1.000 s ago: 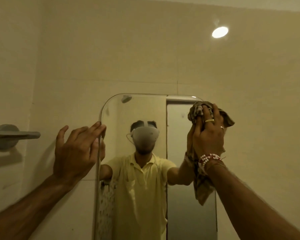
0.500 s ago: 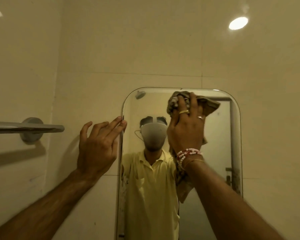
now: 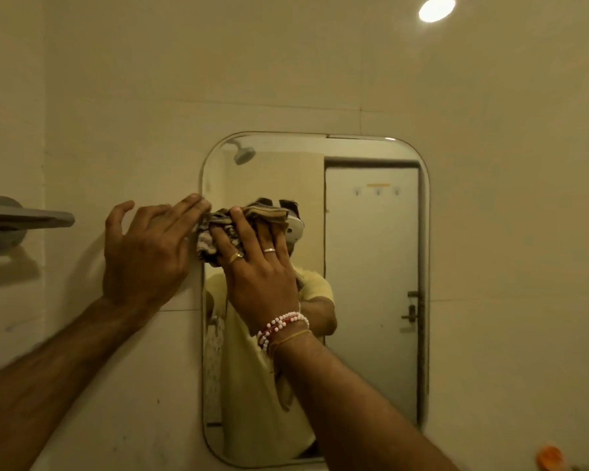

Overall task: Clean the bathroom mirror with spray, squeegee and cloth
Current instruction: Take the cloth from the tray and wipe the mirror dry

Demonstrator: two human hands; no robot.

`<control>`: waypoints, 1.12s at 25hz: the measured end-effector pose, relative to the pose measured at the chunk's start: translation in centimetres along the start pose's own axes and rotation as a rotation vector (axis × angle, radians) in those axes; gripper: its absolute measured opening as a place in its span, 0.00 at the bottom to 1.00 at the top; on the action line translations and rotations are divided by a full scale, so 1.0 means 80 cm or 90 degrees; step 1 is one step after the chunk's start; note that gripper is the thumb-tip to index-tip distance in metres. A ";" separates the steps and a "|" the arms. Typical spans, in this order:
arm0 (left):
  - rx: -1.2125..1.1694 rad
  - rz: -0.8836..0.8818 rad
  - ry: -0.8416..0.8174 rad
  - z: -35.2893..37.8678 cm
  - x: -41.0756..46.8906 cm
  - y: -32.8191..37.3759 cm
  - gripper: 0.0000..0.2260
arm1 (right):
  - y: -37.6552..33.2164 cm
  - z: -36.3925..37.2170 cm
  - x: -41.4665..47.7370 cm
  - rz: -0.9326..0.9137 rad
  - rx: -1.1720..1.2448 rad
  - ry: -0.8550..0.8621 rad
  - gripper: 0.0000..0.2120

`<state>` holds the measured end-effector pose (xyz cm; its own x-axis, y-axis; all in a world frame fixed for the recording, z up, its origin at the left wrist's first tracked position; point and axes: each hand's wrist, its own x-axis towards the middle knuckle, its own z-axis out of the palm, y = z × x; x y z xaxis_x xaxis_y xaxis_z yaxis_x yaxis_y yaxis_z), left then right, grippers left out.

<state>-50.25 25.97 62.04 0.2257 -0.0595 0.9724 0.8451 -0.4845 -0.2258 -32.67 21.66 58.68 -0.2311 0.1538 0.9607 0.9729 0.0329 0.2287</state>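
Observation:
A rounded rectangular mirror (image 3: 371,266) hangs on the tiled wall. My right hand (image 3: 259,266), with two rings and beaded bracelets, presses a bunched brown patterned cloth (image 3: 218,229) against the mirror's upper left area, near its left edge. My left hand (image 3: 147,253) lies flat with fingers spread on the wall beside the mirror, fingertips touching its left edge and holding nothing. No spray bottle or squeegee is in view.
A grey metal towel bar (image 3: 24,217) juts out from the left wall at hand height. An orange object (image 3: 551,458) sits at the bottom right corner. The mirror reflects a shower head, a closed door and a person in a yellow shirt.
My right hand has dragged the cloth from the mirror's upper right across and down to the left edge. The view has shifted, so the whole mirror now shows.

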 end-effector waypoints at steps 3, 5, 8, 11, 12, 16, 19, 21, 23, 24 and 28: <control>0.021 0.012 0.014 0.000 0.002 0.000 0.22 | 0.034 -0.019 -0.006 -0.013 -0.032 -0.019 0.25; 0.051 0.027 0.026 0.003 -0.001 0.001 0.23 | 0.059 -0.032 -0.010 0.009 -0.045 -0.014 0.26; 0.066 0.029 0.035 0.008 -0.003 0.002 0.24 | 0.099 -0.051 -0.011 0.048 -0.042 0.016 0.25; 0.063 0.029 0.046 0.012 -0.003 -0.002 0.23 | 0.142 -0.070 -0.014 0.125 -0.012 0.065 0.21; 0.064 0.032 0.049 0.012 -0.003 -0.002 0.23 | 0.161 -0.077 -0.018 0.160 -0.012 0.086 0.20; 0.051 0.032 0.053 0.008 -0.002 -0.002 0.23 | 0.224 -0.103 -0.041 0.346 -0.004 0.152 0.21; 0.029 0.007 0.057 0.003 -0.002 0.002 0.21 | 0.222 -0.102 -0.043 0.416 0.023 0.171 0.21; 0.014 -0.010 0.054 0.003 0.001 0.011 0.20 | 0.204 -0.096 -0.039 0.425 0.018 0.172 0.21; 0.014 -0.016 0.044 0.001 0.001 0.013 0.20 | 0.175 -0.083 -0.035 0.394 -0.011 0.160 0.22; 0.016 -0.017 0.039 0.001 0.001 0.012 0.20 | 0.159 -0.076 -0.033 0.372 -0.015 0.155 0.22; 0.004 -0.013 0.026 0.000 0.001 0.005 0.17 | 0.078 -0.038 -0.020 0.297 0.005 0.127 0.22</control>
<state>-49.91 25.78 62.02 0.1887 -0.0861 0.9783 0.8524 -0.4803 -0.2067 -26.22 18.58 59.02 0.2322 -0.0386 0.9719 0.9727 0.0127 -0.2319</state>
